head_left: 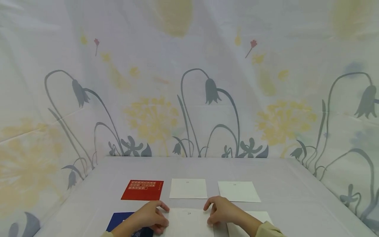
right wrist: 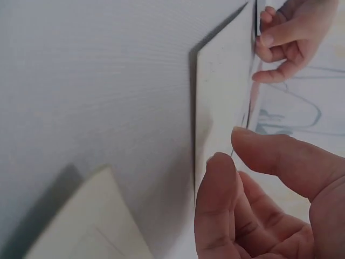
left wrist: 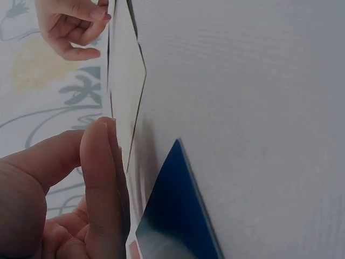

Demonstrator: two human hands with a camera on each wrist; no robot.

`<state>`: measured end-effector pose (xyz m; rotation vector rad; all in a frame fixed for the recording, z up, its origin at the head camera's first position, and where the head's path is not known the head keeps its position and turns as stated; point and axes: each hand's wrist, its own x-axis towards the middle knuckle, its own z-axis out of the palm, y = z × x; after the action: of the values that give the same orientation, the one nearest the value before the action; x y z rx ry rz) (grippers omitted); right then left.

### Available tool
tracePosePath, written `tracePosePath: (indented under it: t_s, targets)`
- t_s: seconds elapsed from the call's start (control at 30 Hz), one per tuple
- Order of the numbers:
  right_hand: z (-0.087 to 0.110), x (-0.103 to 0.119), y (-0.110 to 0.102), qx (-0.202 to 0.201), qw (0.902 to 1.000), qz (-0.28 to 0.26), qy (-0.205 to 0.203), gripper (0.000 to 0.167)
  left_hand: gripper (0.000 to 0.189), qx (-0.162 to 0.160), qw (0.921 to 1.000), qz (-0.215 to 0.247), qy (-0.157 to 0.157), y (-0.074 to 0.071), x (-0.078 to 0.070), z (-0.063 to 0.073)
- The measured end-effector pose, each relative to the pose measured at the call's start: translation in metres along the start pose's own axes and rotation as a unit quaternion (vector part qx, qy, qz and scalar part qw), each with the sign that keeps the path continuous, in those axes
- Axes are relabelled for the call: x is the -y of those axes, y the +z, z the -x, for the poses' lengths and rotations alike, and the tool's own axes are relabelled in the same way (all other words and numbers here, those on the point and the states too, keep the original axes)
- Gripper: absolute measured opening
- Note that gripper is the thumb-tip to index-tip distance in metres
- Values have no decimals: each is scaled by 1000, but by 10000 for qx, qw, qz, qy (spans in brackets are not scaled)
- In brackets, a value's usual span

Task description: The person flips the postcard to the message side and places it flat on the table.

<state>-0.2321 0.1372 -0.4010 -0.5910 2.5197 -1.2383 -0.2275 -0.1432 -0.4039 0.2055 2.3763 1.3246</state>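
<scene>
A white paper card with a small dark mark near its top lies before me, between both hands. My left hand is at its left edge, fingers bent and index finger apart from thumb. Opposite, my right hand has its fingertips right at the right edge, likewise bent with a gap between index finger and thumb. Partly under the left hand in the head view is a dark blue card. The right forearm overlaps another white card. The left wrist view shows the blue card's corner beside the left fingers.
Behind the hands lie a red card with rows of small light print, a white card in the middle and another white card at right. A pale cloth covers the table. A flower-patterned curtain rises behind it.
</scene>
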Motion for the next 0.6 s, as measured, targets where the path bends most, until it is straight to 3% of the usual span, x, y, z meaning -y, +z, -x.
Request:
tracePosePath:
  t_s: [0.27,0.6]
  targets:
    - [-9,8,1,-104,9984,-528,-193,24,36,29,9983,123,568,-19,2,-4]
    - [-31,19,15,-245,9919,-1165,-448,23,38,-69,9915,245,1278,-52,22,-8]
